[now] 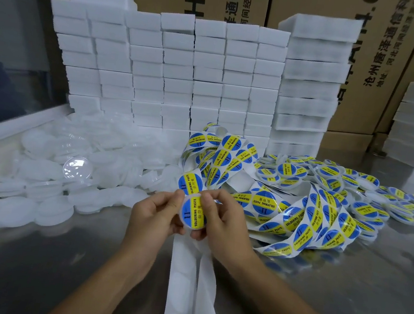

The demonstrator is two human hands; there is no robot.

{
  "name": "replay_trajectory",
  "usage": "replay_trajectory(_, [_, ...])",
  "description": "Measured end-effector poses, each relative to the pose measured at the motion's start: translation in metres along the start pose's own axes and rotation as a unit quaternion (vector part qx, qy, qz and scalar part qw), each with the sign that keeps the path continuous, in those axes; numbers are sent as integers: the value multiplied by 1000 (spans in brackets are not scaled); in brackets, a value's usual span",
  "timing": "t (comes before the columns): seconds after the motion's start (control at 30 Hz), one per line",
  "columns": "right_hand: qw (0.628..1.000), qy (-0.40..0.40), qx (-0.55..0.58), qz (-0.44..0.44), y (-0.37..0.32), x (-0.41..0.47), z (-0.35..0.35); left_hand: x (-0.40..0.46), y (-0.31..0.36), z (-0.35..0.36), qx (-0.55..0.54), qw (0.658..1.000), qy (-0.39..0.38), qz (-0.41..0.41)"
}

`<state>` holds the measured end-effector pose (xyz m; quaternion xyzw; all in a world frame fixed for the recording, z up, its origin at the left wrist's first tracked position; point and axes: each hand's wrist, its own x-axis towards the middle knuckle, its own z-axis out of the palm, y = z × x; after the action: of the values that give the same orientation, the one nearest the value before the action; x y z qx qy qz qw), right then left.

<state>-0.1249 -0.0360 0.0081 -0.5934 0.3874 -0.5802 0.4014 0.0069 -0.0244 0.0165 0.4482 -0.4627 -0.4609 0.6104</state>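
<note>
Both hands hold one round clear lid (192, 215) bearing a blue and yellow "SOLDERING PASTE" sticker, above the steel table (82, 272). My left hand (153, 215) grips its left edge, thumb on top. My right hand (222, 216) pinches its right edge and top. A sticker strip (224, 159) on white backing loops up just behind the lid, and the used backing (182, 284) trails down between my forearms.
Unlabelled clear and white lids (54, 177) are heaped at the left. Labelled lids (353, 190) lie piled at the right with more sticker strips (310, 221). Stacked white foam blocks (184, 75) and cardboard boxes (380, 73) wall the back.
</note>
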Motion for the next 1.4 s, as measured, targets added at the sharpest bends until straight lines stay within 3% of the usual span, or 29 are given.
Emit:
replay_trajectory(0.13, [998, 13, 58, 29, 2, 2, 1, 3, -6, -2, 34, 997, 75, -1])
replay_trajectory(0.4, [979, 14, 163, 120, 3, 3, -2, 1, -7, -4, 25, 999, 2, -23])
replay_trajectory(0.5, [975, -23, 165, 149, 3, 1, 0, 1, -6, -3, 22, 999, -15, -26])
replay_trajectory(0.63, [974, -85, 161, 133, 2, 2, -2, 5, -6, -6, 0, 999, 20, -40])
replay_trajectory(0.77, [987, -127, 49, 86, 4, 0, -4, 6, -8, -6, 4, 999, 21, -47])
replay_trajectory(0.97, [979, -68, -179, -64, 2, -3, 0, 3, -11, -1, 12, 999, 15, -39])
replay_trajectory(1.07, [986, -25, -144, -76, 1, -1, -5, 3, -12, -2, 15, 998, 16, -58])
replay_trajectory(1.27, [997, 39, -59, -19, -9, 9, -19, 7, -10, -2, -16, 996, 55, -74])
replay_trajectory(1.4, [968, 121, -189, -110, -15, 18, -42, 6, -7, -3, -12, 995, 61, -82])
